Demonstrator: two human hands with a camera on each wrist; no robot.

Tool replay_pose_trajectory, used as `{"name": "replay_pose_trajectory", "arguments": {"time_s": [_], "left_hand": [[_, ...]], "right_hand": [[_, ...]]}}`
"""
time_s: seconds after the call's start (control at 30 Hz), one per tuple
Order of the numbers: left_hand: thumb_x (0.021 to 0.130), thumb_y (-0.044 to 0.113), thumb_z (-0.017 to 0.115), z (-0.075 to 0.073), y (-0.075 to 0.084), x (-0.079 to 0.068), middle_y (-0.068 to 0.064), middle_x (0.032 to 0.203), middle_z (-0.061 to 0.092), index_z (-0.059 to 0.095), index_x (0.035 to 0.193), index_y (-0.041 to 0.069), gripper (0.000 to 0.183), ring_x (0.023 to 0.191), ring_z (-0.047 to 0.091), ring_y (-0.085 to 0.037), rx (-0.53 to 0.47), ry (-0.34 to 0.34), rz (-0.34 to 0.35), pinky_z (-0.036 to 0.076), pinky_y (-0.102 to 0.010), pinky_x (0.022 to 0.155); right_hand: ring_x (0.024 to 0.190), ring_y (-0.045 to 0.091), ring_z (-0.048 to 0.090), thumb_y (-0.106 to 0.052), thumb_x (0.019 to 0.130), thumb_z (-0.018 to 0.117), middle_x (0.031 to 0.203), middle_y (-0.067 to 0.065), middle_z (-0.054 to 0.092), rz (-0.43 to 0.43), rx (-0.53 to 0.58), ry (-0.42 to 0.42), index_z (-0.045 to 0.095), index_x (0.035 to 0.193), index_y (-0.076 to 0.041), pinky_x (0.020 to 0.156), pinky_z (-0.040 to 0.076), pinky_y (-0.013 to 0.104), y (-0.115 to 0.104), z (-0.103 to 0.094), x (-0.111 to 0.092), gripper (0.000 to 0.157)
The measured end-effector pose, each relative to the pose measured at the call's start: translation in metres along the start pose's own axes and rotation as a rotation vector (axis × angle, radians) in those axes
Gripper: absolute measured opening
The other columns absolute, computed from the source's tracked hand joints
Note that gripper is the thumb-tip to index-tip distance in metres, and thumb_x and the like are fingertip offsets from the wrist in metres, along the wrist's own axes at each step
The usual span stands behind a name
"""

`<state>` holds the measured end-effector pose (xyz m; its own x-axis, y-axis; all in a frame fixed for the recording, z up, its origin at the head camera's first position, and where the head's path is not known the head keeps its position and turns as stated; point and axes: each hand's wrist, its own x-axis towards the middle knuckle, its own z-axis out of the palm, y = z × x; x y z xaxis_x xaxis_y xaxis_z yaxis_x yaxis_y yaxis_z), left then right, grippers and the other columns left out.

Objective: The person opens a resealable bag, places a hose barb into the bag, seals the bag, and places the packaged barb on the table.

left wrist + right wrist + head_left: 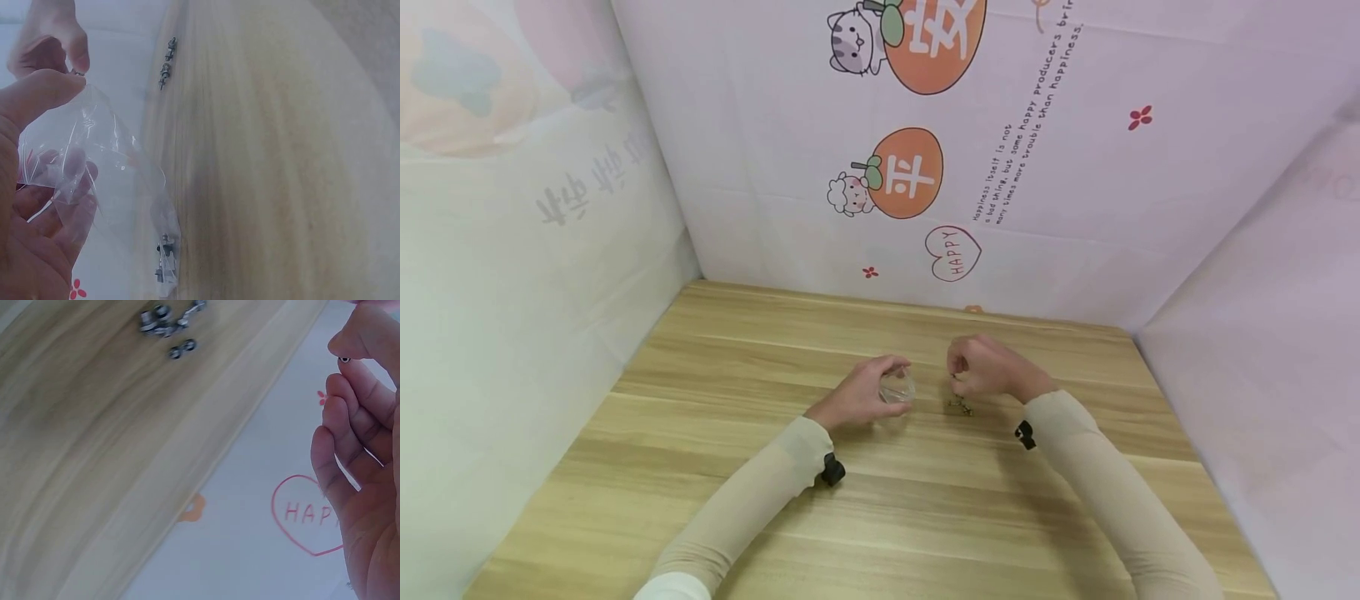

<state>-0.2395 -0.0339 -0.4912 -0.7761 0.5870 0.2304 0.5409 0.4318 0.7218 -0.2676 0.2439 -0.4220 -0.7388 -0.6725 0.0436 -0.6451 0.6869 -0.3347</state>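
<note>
My left hand (861, 392) holds a clear plastic bag (119, 150), with the thumb near its upper edge and the other fingers spread behind the film. A few small dark metal pieces (165, 256) lie in the bag's bottom corner. To the right, my right hand (985, 367) pinches one tiny metal piece (344, 359) between thumb and forefinger. In the left wrist view these fingertips are right by the bag's top. Below the right hand, a loose group of small shiny metal pieces (164, 324), knobbed and barrel-like, rests on the table.
The wood-grain table (880, 533) ends at a white printed cloth wall (775, 167) at the back. More white cloth walls stand at the left (535, 275) and right (1262, 275). Dark wrist cameras sit by both sleeves.
</note>
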Motion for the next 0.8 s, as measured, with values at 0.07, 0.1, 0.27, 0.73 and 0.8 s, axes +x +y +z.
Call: {"name": "replay_pose_trajectory", "arguments": {"time_s": [0.07,0.1,0.27,0.73,0.8], "left_hand": [[0.090,0.027,0.086,0.001,0.000,0.000,-0.010,0.138,0.068,0.054,0.149,0.003,0.071,0.130,0.065,-0.028,-0.003,0.000,-0.003,0.054,-0.046,0.111],[0.090,0.026,0.086,0.001,0.000,0.001,-0.010,0.139,0.068,0.054,0.149,0.003,0.071,0.130,0.065,-0.028,-0.005,0.000,-0.005,0.054,-0.046,0.111],[0.089,0.025,0.087,0.004,-0.001,0.001,-0.010,0.139,0.068,0.054,0.149,0.004,0.072,0.130,0.065,-0.027,-0.003,0.001,-0.016,0.054,-0.046,0.111],[0.089,0.028,0.087,0.003,-0.003,0.002,-0.008,0.140,0.068,0.056,0.147,0.010,0.068,0.129,0.065,-0.024,-0.014,0.006,-0.026,0.055,-0.041,0.109],[0.090,0.027,0.086,0.002,-0.002,0.002,-0.008,0.142,0.067,0.057,0.146,0.011,0.065,0.131,0.064,-0.024,-0.022,0.003,-0.029,0.053,-0.041,0.112]], "right_hand": [[0.075,0.008,0.055,-0.008,0.083,0.076,0.082,-0.002,0.066,-0.013,-0.003,-0.008,0.069,0.082,-0.015,0.069,0.052,0.025,-0.005,-0.002,0.003,0.010],[0.075,0.008,0.055,-0.008,0.083,0.076,0.082,-0.002,0.066,-0.016,-0.007,-0.014,0.069,0.082,-0.014,0.069,0.052,0.025,-0.007,-0.003,0.004,0.009],[0.079,0.017,0.061,-0.007,0.083,0.075,0.085,0.003,0.068,-0.030,0.006,-0.045,0.070,0.084,-0.011,0.072,0.053,0.026,-0.021,-0.009,0.012,0.007],[0.084,0.020,0.068,-0.010,0.081,0.081,0.091,0.002,0.072,-0.128,0.001,-0.083,0.073,0.090,-0.009,0.076,0.058,0.022,-0.051,-0.005,0.036,0.011],[0.083,0.019,0.068,-0.012,0.081,0.082,0.091,0.000,0.071,-0.134,-0.004,-0.088,0.073,0.089,-0.010,0.076,0.058,0.021,-0.053,-0.002,0.038,0.012]]}}
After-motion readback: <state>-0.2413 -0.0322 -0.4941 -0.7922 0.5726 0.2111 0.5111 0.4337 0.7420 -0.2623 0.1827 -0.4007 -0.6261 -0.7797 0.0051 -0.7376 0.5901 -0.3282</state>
